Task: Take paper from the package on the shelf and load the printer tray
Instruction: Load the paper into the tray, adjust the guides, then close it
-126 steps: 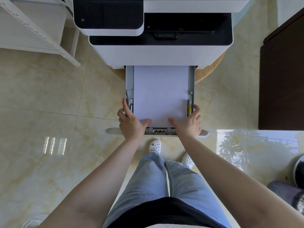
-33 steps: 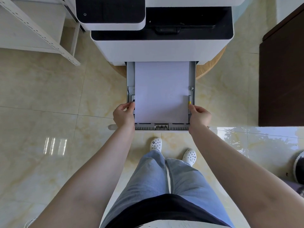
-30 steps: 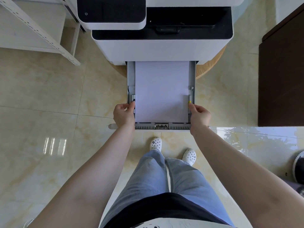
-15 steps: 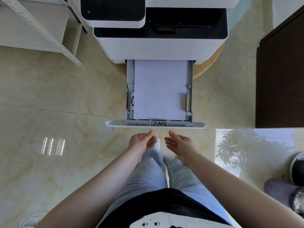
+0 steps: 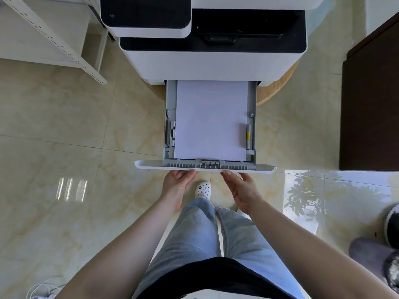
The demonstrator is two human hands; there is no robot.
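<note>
Touching tray front [image 5: 205, 167] | left hand [image 5: 178, 186] open | right hand [image 5: 244, 190] open | paper [image 5: 210, 119] loaded

White paper [image 5: 210, 119] is lying in a grey tray [image 5: 170, 98]; the printer [image 5: 211, 59] is showing white and black; the floor [image 5: 64, 117] is showing cream marbling.

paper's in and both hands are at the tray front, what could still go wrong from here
1. The left hand and right hand sit near the middle of the tray front; an uneven push might skew the tray.
2. The paper lies loose between the side guides; a hard shove could shift the stack.
3. Fingertips at the lip could get pinched against the printer.
</note>
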